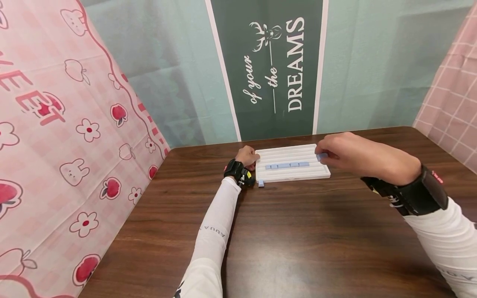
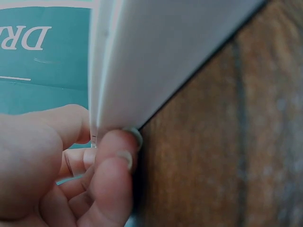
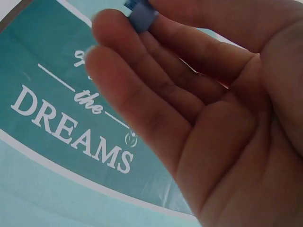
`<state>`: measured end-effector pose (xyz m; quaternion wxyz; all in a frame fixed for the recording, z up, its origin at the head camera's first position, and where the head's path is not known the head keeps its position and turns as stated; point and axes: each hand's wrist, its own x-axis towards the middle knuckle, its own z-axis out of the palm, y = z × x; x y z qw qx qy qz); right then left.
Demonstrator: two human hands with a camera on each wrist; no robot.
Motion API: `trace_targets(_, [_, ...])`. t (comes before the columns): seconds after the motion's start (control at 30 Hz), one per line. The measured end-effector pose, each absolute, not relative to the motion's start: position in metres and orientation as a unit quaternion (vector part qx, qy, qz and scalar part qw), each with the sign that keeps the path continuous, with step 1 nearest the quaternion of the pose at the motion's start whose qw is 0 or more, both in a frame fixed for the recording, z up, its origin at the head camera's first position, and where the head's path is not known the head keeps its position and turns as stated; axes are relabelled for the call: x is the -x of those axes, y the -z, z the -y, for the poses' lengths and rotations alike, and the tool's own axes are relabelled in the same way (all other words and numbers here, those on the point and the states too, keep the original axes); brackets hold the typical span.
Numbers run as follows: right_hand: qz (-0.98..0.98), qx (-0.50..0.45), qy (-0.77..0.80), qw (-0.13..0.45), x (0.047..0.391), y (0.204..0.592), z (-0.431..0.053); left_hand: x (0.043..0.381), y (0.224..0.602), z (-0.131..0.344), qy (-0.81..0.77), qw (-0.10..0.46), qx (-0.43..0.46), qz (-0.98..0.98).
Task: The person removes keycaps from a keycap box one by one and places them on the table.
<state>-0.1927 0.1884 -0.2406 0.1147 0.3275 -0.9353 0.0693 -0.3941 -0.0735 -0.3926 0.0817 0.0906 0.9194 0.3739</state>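
Tray [image 1: 294, 179] smooth plastic; keycaps [image 1: 284, 165] matt plastic; table [image 1: 283, 240] wood-grain, faint sheen

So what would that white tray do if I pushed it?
The white tray would probably slide rather than tip, since it's low and wide on the table. It's likely stiff: its edges look straight.

seven blue keycaps [image 1: 284, 165], one tray [image 1: 290, 179], two hands [image 1: 246, 157] [image 1: 346, 154]

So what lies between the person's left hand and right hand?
A white ridged rectangular tray, with a row of small pale-blue blocks on it; the head view shows this.
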Motion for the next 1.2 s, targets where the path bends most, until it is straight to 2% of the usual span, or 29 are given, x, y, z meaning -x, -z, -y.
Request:
trace_targets(0.17, [0.918, -0.367, -0.084, 0.128, 0.198, 0.245, -0.183, 0.395, 0.392, 0.075, -0.381, 0.077, -0.097, -0.916])
trace_targets(0.37, [0.908, -0.394, -0.086, 0.112, 0.208, 0.257, -0.172, 0.394, 0.394, 0.078, -0.380, 0.082, -0.090, -0.917])
trace_targets(0.73, [0.898, -0.409, -0.101, 0.128, 0.216, 0.270, -0.166, 0.390, 0.391, 0.075, -0.377, 0.068, -0.105, -0.918])
trace_targets(1.2, [0.892, -0.420, -0.111, 0.124, 0.219, 0.277, -0.162, 0.395, 0.393, 0.074, -0.381, 0.081, -0.097, -0.916])
